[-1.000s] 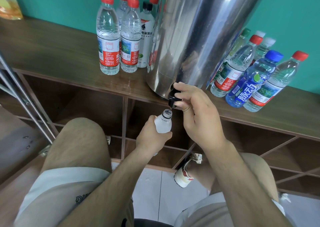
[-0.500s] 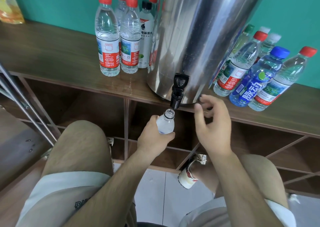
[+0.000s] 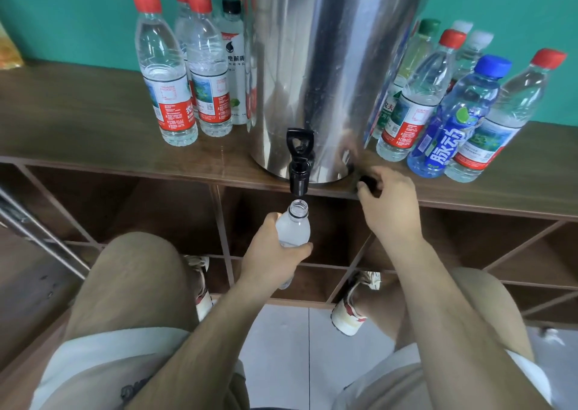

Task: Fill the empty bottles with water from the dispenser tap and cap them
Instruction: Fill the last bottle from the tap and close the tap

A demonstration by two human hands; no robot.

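Observation:
My left hand (image 3: 271, 253) grips an uncapped clear bottle (image 3: 294, 226) just below the black tap (image 3: 299, 162) of the steel water dispenser (image 3: 316, 65). The bottle's open mouth points up at the spout, a small gap apart. My right hand (image 3: 389, 203) rests at the shelf edge to the right of the tap, its fingers pinching a small black cap (image 3: 365, 181) that lies on the wood. The tap's lever stands upright with no hand on it.
Capped bottles stand in a group (image 3: 187, 74) left of the dispenser and another group (image 3: 450, 109) right of it, on the brown wooden shelf (image 3: 78, 121). Open cubbies lie below. My knees and shoes are over a tiled floor.
My right hand let go of the tap lever and moved right to the black cap on the shelf. The left hand kept the bottle under the spout.

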